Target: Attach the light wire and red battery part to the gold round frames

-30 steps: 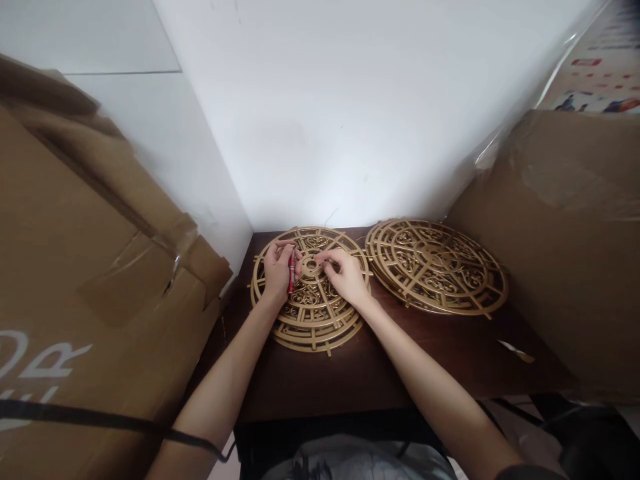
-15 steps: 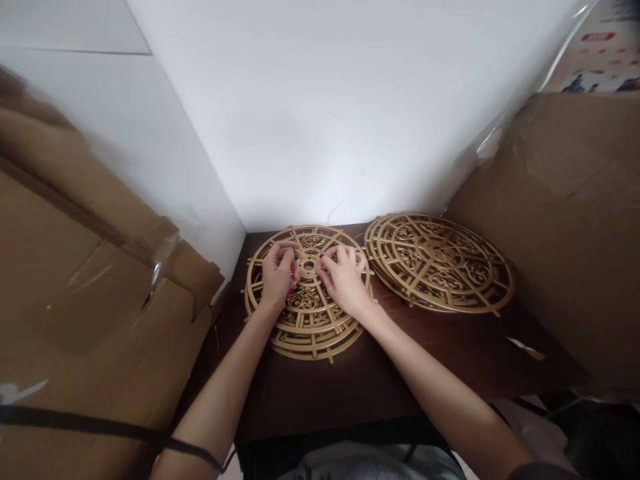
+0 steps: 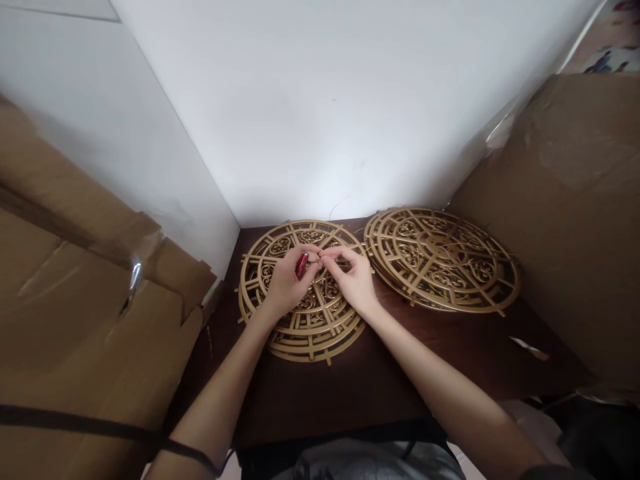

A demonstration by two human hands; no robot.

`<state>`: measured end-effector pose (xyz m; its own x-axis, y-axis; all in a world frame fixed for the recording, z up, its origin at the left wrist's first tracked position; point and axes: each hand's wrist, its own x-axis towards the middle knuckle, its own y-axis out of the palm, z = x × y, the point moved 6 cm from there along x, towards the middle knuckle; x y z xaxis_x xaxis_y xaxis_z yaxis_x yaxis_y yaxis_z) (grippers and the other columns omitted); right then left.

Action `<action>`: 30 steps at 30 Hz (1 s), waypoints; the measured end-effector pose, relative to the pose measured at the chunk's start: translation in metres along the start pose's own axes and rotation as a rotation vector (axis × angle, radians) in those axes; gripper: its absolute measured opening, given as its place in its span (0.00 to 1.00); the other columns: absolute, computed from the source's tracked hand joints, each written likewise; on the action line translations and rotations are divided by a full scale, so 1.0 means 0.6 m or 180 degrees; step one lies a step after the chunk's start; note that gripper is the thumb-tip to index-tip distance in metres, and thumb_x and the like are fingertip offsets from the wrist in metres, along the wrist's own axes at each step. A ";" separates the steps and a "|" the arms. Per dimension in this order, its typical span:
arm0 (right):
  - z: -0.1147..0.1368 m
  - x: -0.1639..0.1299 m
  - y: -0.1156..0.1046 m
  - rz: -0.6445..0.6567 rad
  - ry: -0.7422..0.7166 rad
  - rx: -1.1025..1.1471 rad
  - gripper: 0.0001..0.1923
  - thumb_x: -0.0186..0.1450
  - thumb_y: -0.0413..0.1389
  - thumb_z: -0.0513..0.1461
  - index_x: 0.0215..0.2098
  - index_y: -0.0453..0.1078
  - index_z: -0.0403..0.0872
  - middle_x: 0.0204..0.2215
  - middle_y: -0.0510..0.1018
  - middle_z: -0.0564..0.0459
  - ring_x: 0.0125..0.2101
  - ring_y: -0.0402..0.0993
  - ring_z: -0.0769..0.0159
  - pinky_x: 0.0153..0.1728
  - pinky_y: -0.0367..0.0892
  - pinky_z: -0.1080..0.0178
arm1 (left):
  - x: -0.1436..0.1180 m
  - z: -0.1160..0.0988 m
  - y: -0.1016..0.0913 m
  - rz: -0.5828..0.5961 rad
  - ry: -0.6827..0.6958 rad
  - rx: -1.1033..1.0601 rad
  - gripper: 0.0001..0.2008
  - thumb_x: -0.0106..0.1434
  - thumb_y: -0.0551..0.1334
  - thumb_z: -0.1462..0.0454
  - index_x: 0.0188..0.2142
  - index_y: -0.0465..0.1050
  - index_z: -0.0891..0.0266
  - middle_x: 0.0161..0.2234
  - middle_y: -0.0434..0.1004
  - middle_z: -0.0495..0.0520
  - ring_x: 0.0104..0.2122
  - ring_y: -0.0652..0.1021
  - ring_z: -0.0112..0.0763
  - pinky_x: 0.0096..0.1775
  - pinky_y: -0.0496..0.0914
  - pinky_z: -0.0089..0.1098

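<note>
A stack of round gold lattice panels [image 3: 306, 325] with scrollwork lies flat under both my hands. My left hand [image 3: 286, 283] is closed around a small shiny red object [image 3: 301, 265], whose kind I cannot make out. Its thumb and index finger meet over the panel's middle. Close beside it, my right hand [image 3: 357, 283] pinches with thumb and index finger, the tips almost touching the left fingertips. Whatever lies between the right fingertips is too small to name.
To the right, a second stack of gold panels [image 3: 430, 267] leans slightly on the dark brown table [image 3: 330, 400]. Cardboard boxes stand at left [image 3: 90, 320] and right [image 3: 575, 233]. A thin scrap [image 3: 530, 348] lies at the table's right. Behind rises a white wall [image 3: 320, 120].
My hands have come together over the panel's middle, their fingertips now meeting. The red object in my left hand has turned and shifted upward. The camera view has moved slightly.
</note>
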<state>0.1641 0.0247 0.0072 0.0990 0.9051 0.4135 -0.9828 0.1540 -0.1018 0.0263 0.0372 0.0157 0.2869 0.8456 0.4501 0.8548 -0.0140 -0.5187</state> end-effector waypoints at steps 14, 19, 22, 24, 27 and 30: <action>-0.020 0.001 0.021 0.0339 0.0520 0.0807 0.13 0.57 0.60 0.40 0.40 0.73 0.45 0.26 0.78 0.53 0.29 0.75 0.67 0.36 0.70 0.62 | 0.001 0.017 -0.002 -0.0172 -0.0308 -0.0503 0.04 0.62 0.57 0.64 0.36 0.68 0.62 0.24 0.71 0.47 0.22 0.68 0.24 0.27 0.61 0.26; -0.012 0.001 0.018 0.0281 0.0473 0.0659 0.08 0.58 0.59 0.41 0.34 0.73 0.45 0.25 0.79 0.53 0.27 0.75 0.66 0.33 0.69 0.63 | 0.001 0.016 0.001 -0.0116 -0.0303 -0.0613 0.07 0.62 0.57 0.64 0.40 0.66 0.62 0.24 0.70 0.46 0.21 0.68 0.22 0.25 0.60 0.25; -0.011 0.001 0.017 0.0275 0.0505 0.0624 0.07 0.57 0.59 0.40 0.32 0.73 0.45 0.25 0.79 0.52 0.27 0.74 0.67 0.31 0.69 0.64 | 0.000 0.019 0.000 -0.0175 -0.0294 -0.0681 0.12 0.62 0.57 0.65 0.46 0.63 0.61 0.23 0.68 0.45 0.20 0.68 0.22 0.25 0.60 0.24; -0.011 0.000 0.018 0.0298 0.0513 0.0725 0.08 0.57 0.60 0.40 0.33 0.74 0.45 0.25 0.79 0.52 0.27 0.75 0.67 0.32 0.69 0.64 | -0.001 0.020 0.000 -0.0190 -0.0280 -0.0726 0.15 0.62 0.58 0.65 0.49 0.62 0.60 0.23 0.67 0.44 0.21 0.68 0.21 0.25 0.61 0.25; -0.012 0.002 0.016 0.0294 0.0496 0.0849 0.10 0.56 0.61 0.40 0.35 0.75 0.45 0.24 0.78 0.54 0.26 0.73 0.68 0.32 0.69 0.63 | 0.000 0.017 0.002 -0.0165 -0.0238 -0.0802 0.20 0.61 0.58 0.66 0.52 0.59 0.60 0.24 0.68 0.45 0.22 0.70 0.22 0.26 0.62 0.25; -0.015 0.005 0.012 0.0245 0.0536 0.0889 0.11 0.56 0.61 0.41 0.37 0.76 0.47 0.25 0.78 0.55 0.26 0.72 0.69 0.32 0.68 0.63 | -0.001 0.010 0.005 -0.0071 -0.0184 -0.0827 0.24 0.61 0.58 0.67 0.56 0.55 0.61 0.23 0.70 0.45 0.23 0.72 0.24 0.27 0.64 0.27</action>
<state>0.1587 0.0320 -0.0005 0.0244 0.9662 0.2567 -0.9908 -0.0107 0.1346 0.0259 0.0401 0.0095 0.2480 0.8762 0.4133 0.9451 -0.1251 -0.3019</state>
